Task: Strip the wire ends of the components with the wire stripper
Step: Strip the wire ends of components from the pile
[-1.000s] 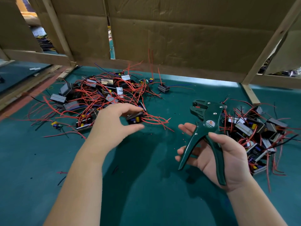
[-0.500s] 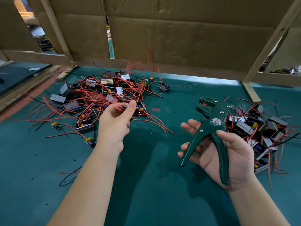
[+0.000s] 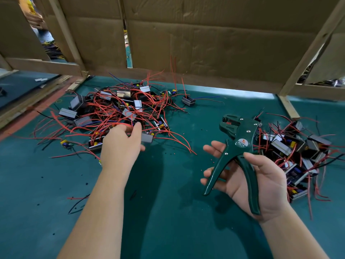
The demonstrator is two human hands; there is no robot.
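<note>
A green wire stripper (image 3: pixel 236 141) lies in my right hand (image 3: pixel 257 184), jaws pointing away and handles spread apart. My thumb curls over the right handle and the fingers lie loosely behind the left one. My left hand (image 3: pixel 120 146) is at the near edge of the left pile of components (image 3: pixel 112 107) and pinches a small grey boxed component (image 3: pixel 147 137) with red wires trailing from it. A second pile of components (image 3: pixel 302 148) lies just right of the stripper.
The work goes on over a green table mat (image 3: pixel 168 212) dotted with small bits of insulation. Cardboard walls (image 3: pixel 214 43) on wooden frames close off the back. A lone component (image 3: pixel 188 100) sits behind the left pile. Loose wire scraps (image 3: pixel 78 202) lie near my left forearm.
My left hand has turned and shifted slightly at the pile's near edge, keeping a component in its fingers. The right hand still holds the stripper in nearly the same place.
</note>
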